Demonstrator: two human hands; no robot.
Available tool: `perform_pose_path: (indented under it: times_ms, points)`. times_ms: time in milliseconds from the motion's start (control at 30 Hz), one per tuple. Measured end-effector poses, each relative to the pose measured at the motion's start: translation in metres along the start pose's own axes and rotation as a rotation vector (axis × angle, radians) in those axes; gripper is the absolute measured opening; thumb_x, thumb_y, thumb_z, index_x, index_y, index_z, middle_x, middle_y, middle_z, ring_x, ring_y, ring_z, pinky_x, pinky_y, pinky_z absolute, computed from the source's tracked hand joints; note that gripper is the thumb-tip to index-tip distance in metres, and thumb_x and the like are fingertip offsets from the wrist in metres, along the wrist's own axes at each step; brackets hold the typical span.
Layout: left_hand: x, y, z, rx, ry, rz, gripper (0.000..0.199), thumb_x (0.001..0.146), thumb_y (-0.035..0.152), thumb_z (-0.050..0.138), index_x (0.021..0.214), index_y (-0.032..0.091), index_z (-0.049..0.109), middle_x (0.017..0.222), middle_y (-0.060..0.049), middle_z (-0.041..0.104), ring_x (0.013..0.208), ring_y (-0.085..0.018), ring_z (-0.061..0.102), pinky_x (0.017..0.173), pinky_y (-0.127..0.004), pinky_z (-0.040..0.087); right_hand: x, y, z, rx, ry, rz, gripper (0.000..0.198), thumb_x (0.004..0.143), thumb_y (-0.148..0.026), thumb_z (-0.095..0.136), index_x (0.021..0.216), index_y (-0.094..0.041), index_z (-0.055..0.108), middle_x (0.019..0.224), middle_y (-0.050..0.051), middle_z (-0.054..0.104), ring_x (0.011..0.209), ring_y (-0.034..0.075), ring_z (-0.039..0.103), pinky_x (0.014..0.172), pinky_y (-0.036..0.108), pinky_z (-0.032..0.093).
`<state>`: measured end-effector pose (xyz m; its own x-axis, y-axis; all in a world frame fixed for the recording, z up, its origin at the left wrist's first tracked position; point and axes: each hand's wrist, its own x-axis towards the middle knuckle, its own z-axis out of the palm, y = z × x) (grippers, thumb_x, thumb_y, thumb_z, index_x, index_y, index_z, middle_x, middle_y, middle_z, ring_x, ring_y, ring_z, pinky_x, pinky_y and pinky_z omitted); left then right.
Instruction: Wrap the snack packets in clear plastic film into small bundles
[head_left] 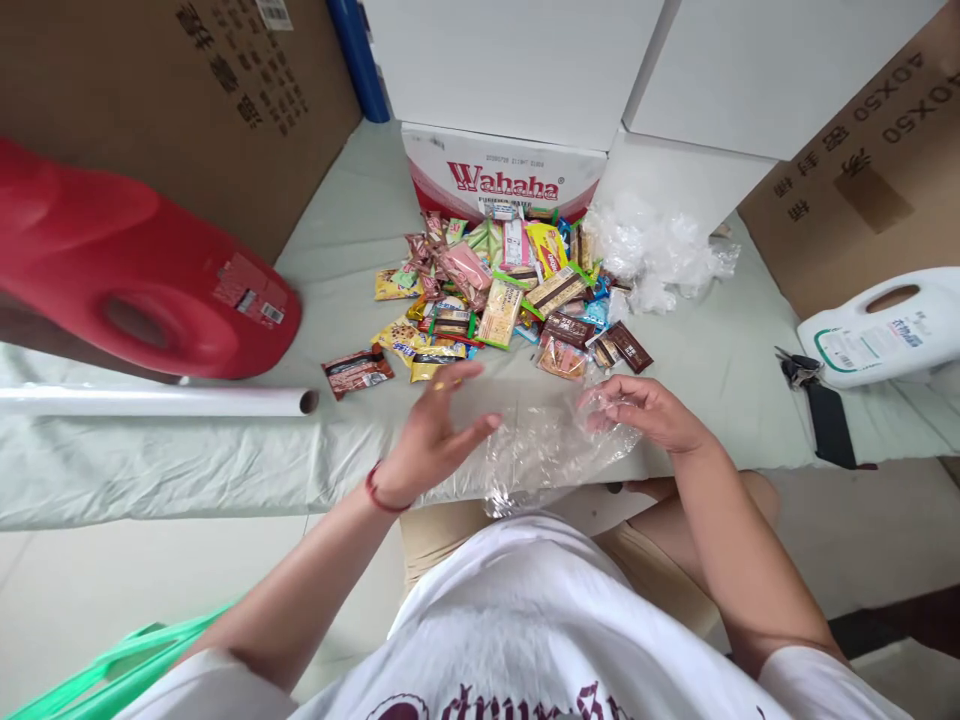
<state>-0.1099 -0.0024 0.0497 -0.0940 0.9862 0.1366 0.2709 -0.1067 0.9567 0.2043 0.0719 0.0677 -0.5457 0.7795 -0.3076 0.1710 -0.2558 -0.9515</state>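
Observation:
My right hand pinches the upper edge of a clear plastic bag, which hangs over the table's front edge toward my lap. To the left of the bag, my left hand is held with thumb and fingers apart and nothing in it. Just beyond both hands lies a heap of wrapped snacks in brown, yellow, pink and green. A dark red-brown snack packet lies at the heap's left edge, close to my left hand. Crumpled clear bags are piled behind my right hand.
A Wahaha carton stands behind the heap. On the left are a red jug and a white roll. To the right are a white detergent bottle, keys and a black flat object. Brown cartons flank both sides.

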Motion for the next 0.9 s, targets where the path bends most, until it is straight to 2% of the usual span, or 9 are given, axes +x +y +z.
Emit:
perform_pose_path:
  times_ms: [133,267,400,500,567,667,733,800,900]
  points:
    - [0.042,0.017,0.042,-0.518,-0.325,-0.036,0.079,0.054,0.042,0.100,0.124,0.024,0.068,0.134,-0.013,0.066,0.137,-0.036,0.055,0.112,-0.045,0.044,0.014,-0.041,0.005,-0.179,-0.216,0.002,0.044,0.068,-0.057,0.088,0.081,-0.017,0.076,0.087,0.009,0.077,0.064,0.022,0.069,0.065,0.040,0.058]
    - [0.046,0.007,0.074,-0.775,-0.634,-0.247,0.061,0.064,0.059,0.093,0.103,0.020,0.071,0.095,-0.009,0.074,0.091,-0.027,0.073,0.086,-0.040,0.055,0.026,-0.061,0.002,-0.242,-0.311,0.063,0.044,0.072,-0.057,0.085,0.086,-0.017,0.074,0.076,0.004,0.073,0.069,0.020,0.068,0.067,0.035,0.056]
    - [0.028,-0.010,0.076,-0.815,-0.421,-0.356,0.050,0.072,0.059,0.088,0.077,0.020,0.057,0.055,0.008,0.051,0.051,-0.012,0.057,0.061,-0.028,0.049,0.036,-0.055,-0.018,-0.279,-0.237,0.060,0.041,0.069,-0.049,0.089,0.087,-0.017,0.070,0.079,0.001,0.070,0.072,0.016,0.063,0.070,0.030,0.051]
    - [0.015,-0.012,0.069,-0.833,-0.249,-0.403,0.050,0.079,0.060,0.082,0.080,0.021,0.050,0.052,0.013,0.043,0.038,-0.005,0.042,0.051,-0.024,0.044,0.045,-0.043,-0.028,-0.355,-0.139,-0.016,0.038,0.070,-0.045,0.087,0.088,-0.017,0.070,0.085,0.002,0.068,0.077,0.016,0.061,0.072,0.029,0.049]
    - [0.009,-0.009,0.066,-0.787,-0.126,-0.421,0.049,0.082,0.060,0.078,0.083,0.022,0.048,0.054,0.014,0.044,0.035,-0.004,0.039,0.048,-0.022,0.043,0.049,-0.036,-0.022,-0.452,0.057,-0.128,0.032,0.075,-0.045,0.082,0.089,-0.018,0.070,0.091,0.003,0.068,0.081,0.018,0.061,0.076,0.032,0.049]
    - [0.003,-0.003,0.067,-0.705,0.094,-0.414,0.048,0.085,0.062,0.074,0.084,0.022,0.047,0.056,0.013,0.044,0.036,-0.004,0.039,0.041,-0.019,0.035,0.044,-0.029,0.009,-0.572,0.475,-0.342,0.020,0.087,-0.041,0.070,0.091,-0.021,0.069,0.097,0.005,0.066,0.085,0.019,0.061,0.077,0.033,0.050]
    - [0.000,0.000,0.072,-0.699,0.182,-0.389,0.047,0.087,0.061,0.072,0.083,0.023,0.045,0.057,0.012,0.043,0.037,-0.004,0.039,0.040,-0.019,0.033,0.035,-0.024,0.041,-0.581,0.619,-0.450,0.018,0.095,-0.040,0.063,0.094,-0.022,0.068,0.097,0.005,0.065,0.087,0.019,0.061,0.079,0.033,0.051]
    - [-0.003,0.004,0.077,-0.714,0.209,-0.344,0.045,0.090,0.060,0.069,0.083,0.023,0.045,0.058,0.012,0.044,0.039,-0.005,0.041,0.041,-0.019,0.034,0.026,-0.016,0.072,-0.533,0.599,-0.475,0.022,0.098,-0.044,0.061,0.096,-0.023,0.068,0.099,0.006,0.066,0.092,0.020,0.062,0.080,0.034,0.052]
    - [-0.009,0.009,0.085,-0.660,0.140,-0.269,0.043,0.094,0.062,0.064,0.085,0.022,0.048,0.059,0.010,0.049,0.043,-0.007,0.046,0.043,-0.020,0.037,0.025,-0.001,0.107,-0.335,0.493,-0.352,0.034,0.095,-0.056,0.063,0.104,-0.023,0.067,0.107,0.008,0.068,0.094,0.021,0.064,0.076,0.032,0.054]
